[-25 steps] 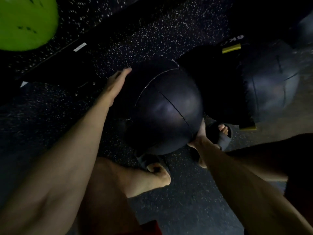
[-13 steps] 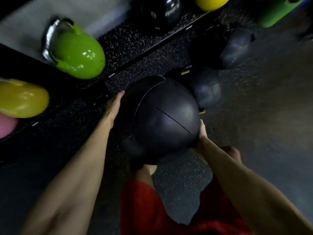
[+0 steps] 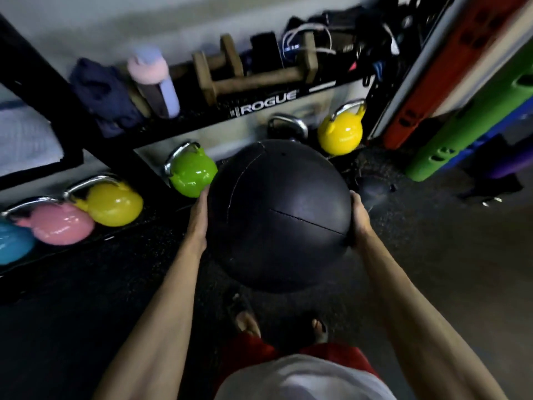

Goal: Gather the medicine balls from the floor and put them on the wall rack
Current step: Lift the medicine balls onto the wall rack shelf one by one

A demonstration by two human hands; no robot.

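I hold a large black medicine ball (image 3: pixel 278 215) in the air at the centre of the view, above my feet. My left hand (image 3: pixel 200 219) presses flat against its left side with the fingers straight. On the ball's right side lies my right hand (image 3: pixel 358 223), its fingers partly hidden behind the ball. A second dark medicine ball (image 3: pixel 375 192) lies on the floor just beyond my right hand. The black rack (image 3: pixel 265 106) marked ROGUE runs along the wall ahead, its shelf above the ball I hold.
Kettlebells line the floor under the rack: green (image 3: pixel 191 174), yellow (image 3: pixel 341 134), another yellow (image 3: pixel 114 203), pink (image 3: pixel 59 223), blue (image 3: pixel 11 243). The shelf carries wooden parallettes (image 3: pixel 253 73), a bottle (image 3: pixel 157 79) and cloth. Coloured pads (image 3: pixel 450 131) lean at the right.
The ball has risen from the floor between both hands. My view has lifted from the floor to the rack and kettlebells, and I now stand upright.
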